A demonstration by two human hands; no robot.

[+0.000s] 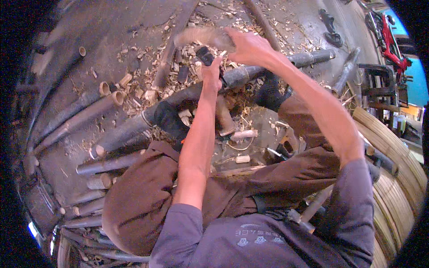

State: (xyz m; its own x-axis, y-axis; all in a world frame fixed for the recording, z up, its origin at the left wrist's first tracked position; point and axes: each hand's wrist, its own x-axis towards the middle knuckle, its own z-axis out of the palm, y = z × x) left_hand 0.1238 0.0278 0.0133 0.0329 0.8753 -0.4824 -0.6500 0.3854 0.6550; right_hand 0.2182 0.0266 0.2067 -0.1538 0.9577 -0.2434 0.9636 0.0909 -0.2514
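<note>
A dark bamboo pole (pixel 187 96) runs diagonally across the floor in front of me, between my dark-shod feet. My left hand (pixel 212 75) is closed around a chisel-like tool with a black top (pixel 204 54); its lower end is partly hidden near the pole. Above and to the right, my right hand (pixel 250 48) grips a tan wooden club (pixel 201 37), smeared by motion. The club is just beyond the tool's black top. Under the pole, between my feet, a short bamboo piece (pixel 225 117) stands at a slant.
Pale wood chips (pixel 143 94) litter the floor around the pole. More bamboo poles (pixel 80 114) lie to the left, several stacked at the lower left. Bundled bamboo strips (pixel 393 165) curve along the right, near a dark stand (pixel 379 80) and a red tool (pixel 389 42).
</note>
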